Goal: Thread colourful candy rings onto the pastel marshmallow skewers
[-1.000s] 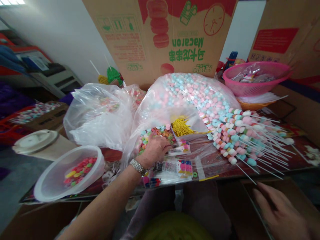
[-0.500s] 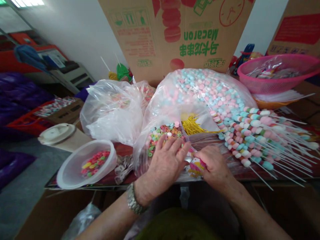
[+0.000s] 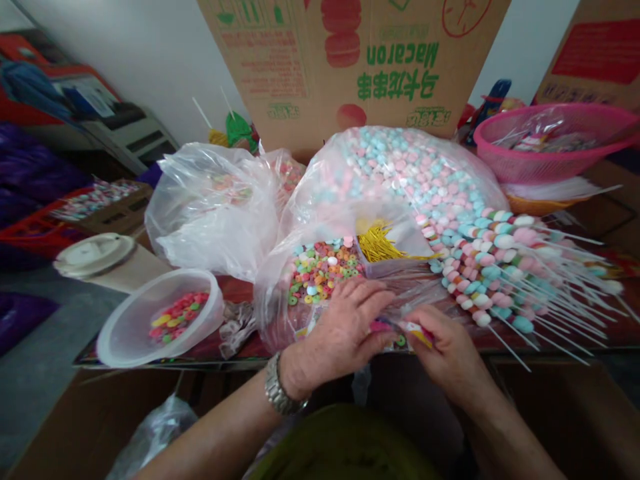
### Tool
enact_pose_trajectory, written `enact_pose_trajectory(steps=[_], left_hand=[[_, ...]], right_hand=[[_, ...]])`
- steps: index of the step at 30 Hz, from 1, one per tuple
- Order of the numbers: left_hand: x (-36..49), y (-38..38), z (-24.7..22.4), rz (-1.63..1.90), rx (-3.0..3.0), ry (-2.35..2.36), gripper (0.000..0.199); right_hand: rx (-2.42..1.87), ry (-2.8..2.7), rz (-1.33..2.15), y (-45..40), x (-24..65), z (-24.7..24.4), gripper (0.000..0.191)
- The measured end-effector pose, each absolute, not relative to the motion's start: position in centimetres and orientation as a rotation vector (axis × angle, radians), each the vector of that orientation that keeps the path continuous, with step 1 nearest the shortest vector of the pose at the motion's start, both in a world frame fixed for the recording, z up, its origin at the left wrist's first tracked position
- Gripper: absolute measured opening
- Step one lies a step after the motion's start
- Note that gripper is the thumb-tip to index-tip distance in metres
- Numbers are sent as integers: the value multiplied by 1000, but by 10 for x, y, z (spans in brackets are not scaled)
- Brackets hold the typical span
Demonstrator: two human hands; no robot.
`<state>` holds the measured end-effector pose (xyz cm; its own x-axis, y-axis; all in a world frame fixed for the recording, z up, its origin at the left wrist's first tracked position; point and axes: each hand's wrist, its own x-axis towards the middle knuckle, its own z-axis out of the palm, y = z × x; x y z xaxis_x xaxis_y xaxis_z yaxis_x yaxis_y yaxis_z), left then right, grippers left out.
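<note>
At the table's front edge, my left hand (image 3: 350,327) is closed, thumb against fingers, at one end of a small printed wrapper. My right hand (image 3: 440,340) pinches the other end of the colourful wrapper (image 3: 419,333). What lies between the left fingers is mostly hidden. Just beyond my left hand, ring-shaped candies (image 3: 325,270) in several colours lie on clear plastic. Gold twist ties (image 3: 377,243) fill a small tray behind my hands. Candy skewers (image 3: 505,267) on white sticks are piled to the right.
A big bag of pink and blue candies (image 3: 410,167) lies behind, before a cardboard box (image 3: 330,80). On the left are a plastic bowl (image 3: 115,333), a lidded cup (image 3: 95,257) and a clear bag (image 3: 215,220). A pink basket (image 3: 555,163) is at the right.
My left hand has moved right and down off the ring candies, its spread fingers now closed by the wrapper. My right hand has shifted slightly right and down with its end of the wrapper.
</note>
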<state>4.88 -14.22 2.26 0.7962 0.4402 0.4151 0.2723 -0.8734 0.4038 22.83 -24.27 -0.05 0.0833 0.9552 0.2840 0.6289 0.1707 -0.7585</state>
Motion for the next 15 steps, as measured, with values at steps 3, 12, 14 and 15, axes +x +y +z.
enact_pose_trajectory(steps=[3,12,14,15], left_hand=[[55,-158,19,502,2434,651,16],[60,-159,12,283,2168,713,13],[62,-163,7,279,2067,757,7],[63,-164,3,274,2011,756,9]], right_hand=[[-1471,-1557,621,-248,216,2,12],[-1587,-1461,668,-266,221,-13,23],[-1598,-1430,683,-267,219,-17,26],[-1599,-1406,695,-268,217,-19,29]])
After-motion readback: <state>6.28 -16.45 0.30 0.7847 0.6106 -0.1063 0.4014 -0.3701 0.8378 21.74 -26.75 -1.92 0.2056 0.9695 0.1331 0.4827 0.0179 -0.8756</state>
